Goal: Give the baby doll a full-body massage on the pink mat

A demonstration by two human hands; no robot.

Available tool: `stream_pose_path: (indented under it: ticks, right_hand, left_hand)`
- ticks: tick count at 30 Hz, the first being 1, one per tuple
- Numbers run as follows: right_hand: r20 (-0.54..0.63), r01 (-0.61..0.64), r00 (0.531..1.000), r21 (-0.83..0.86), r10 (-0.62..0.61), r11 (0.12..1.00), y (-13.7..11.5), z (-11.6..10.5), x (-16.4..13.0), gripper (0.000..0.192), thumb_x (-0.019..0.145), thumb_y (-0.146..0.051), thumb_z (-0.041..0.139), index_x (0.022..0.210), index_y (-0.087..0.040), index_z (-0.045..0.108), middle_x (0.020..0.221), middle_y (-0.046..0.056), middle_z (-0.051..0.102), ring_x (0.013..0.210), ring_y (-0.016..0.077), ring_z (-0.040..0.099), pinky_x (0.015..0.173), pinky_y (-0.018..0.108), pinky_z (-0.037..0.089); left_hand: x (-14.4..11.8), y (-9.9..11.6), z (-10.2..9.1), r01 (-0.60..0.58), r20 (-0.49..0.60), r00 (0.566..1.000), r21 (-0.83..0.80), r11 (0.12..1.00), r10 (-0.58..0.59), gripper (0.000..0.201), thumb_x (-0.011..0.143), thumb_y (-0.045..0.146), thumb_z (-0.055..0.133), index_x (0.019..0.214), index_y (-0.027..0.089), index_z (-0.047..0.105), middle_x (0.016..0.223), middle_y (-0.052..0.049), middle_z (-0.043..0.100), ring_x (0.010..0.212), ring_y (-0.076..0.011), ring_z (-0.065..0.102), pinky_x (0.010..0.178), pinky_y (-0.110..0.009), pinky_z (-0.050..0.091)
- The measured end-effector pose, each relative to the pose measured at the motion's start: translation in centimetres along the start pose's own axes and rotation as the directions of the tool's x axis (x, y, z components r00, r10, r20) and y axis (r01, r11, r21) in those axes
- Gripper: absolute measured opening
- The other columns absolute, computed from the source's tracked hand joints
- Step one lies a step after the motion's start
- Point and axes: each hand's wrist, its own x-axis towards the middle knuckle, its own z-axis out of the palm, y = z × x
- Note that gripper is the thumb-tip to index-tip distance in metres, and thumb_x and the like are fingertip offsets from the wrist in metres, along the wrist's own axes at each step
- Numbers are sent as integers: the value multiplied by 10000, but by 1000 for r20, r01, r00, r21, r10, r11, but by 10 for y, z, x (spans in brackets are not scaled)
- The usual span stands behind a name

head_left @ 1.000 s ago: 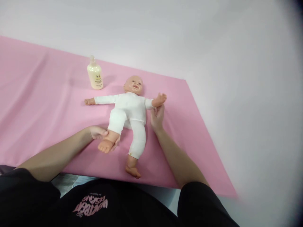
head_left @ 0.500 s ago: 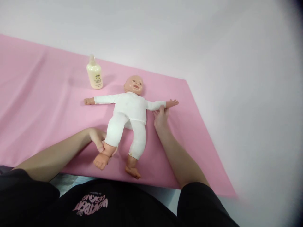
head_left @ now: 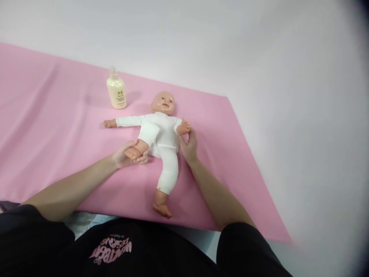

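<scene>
The left hand holds a doll by one bent leg, the right hand its arm; a bottle stands on pink cloth.

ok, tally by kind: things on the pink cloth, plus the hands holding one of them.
Dolls: 1 (white-bodied doll)
Bottles: 1 (pale yellow bottle)
Hands: 2 (left hand, right hand)
Total: 4

White-bodied doll, pink cloth

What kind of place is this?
Possibly an infant-care practice station, though one view can't confirm it: a baby doll lies face up on a pink cloth, with a bottle standing nearby.
</scene>
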Motion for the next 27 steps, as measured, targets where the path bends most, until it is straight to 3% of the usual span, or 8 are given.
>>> stream_pose_path:
  ticks: [6, 11, 15, 18, 20, 22, 24, 27]
  right_hand:
    - [189, 207, 962, -37, -197, 978, -9, 0, 5, 350, 994, -349, 619, 1335, -280, 660, 1363, 90, 736, 1382, 272, 640, 1214, 553, 505]
    - [275, 259, 933, -60, -233, 964, -10, 1, 8, 337, 1005, -314, 568, 1319, -281, 686, 1360, 80, 745, 1402, 278, 628, 1228, 592, 486]
    - [283, 242, 934, -52, -218, 969, -10, 2, 7, 324, 1004, -332, 569, 1299, -283, 692, 1356, 81, 744, 1400, 277, 627, 1233, 588, 479]
    - [201, 153, 969, -31, -143, 988, -6, 3, 5, 357, 984, -383, 622, 1322, -275, 664, 1367, 97, 727, 1377, 277, 636, 1226, 562, 483]
    - [64, 51, 997, -6, -51, 999, 0, 2, 5, 417, 964, -426, 659, 1345, -258, 629, 1355, 114, 715, 1316, 276, 665, 1187, 541, 512]
    - [-77, -47, 996, 37, 50, 998, 11, 0, 9, 494, 954, -475, 659, 1380, -240, 577, 1375, 134, 681, 1261, 275, 681, 1134, 531, 546]
    - [-172, -106, 978, 85, 119, 991, 27, -6, 14, 581, 951, -510, 633, 1443, -229, 503, 1488, 164, 589, 1286, 283, 659, 1101, 530, 563]
    - [-257, -152, 948, 146, 186, 978, 55, -16, 19, 733, 940, -502, 612, 1565, -228, 347, 1706, 192, 309, 1485, 306, 503, 1148, 548, 517]
  left_hand:
    - [3, -3, 1, 6, -62, 998, -33, 999, -8, 564, 887, 721, 609, 786, 166, 608, 600, -3, 493, 614, -195, 513, 722, -372, 536]
    - [13, -15, -3, -5, -131, 991, -70, 998, -4, 587, 903, 718, 582, 806, 141, 631, 573, -6, 474, 577, -180, 483, 646, -333, 503]
    - [15, -18, -6, -5, -119, 993, -41, 999, 0, 593, 912, 732, 554, 820, 150, 623, 591, -18, 497, 581, -185, 488, 644, -339, 495]
    - [10, -15, -6, 36, -2, 999, 23, 999, -36, 608, 854, 762, 615, 834, 154, 625, 627, -36, 546, 615, -197, 518, 680, -371, 521]
    - [6, -13, -5, 75, 100, 992, 70, 995, -82, 628, 812, 779, 660, 883, 155, 644, 650, -40, 581, 636, -206, 539, 716, -393, 541]
    - [2, -11, -5, 109, 184, 975, 100, 989, -126, 639, 769, 787, 705, 913, 167, 654, 670, -39, 609, 641, -207, 557, 743, -404, 556]
    - [-2, -9, -4, 165, 257, 947, 133, 977, -195, 646, 703, 790, 760, 890, 181, 656, 681, -45, 633, 637, -213, 579, 753, -415, 569]
    - [-8, -5, -2, 276, 358, 868, 232, 933, -345, 647, 618, 759, 833, 884, 186, 692, 738, -81, 677, 669, -256, 638, 764, -445, 589]
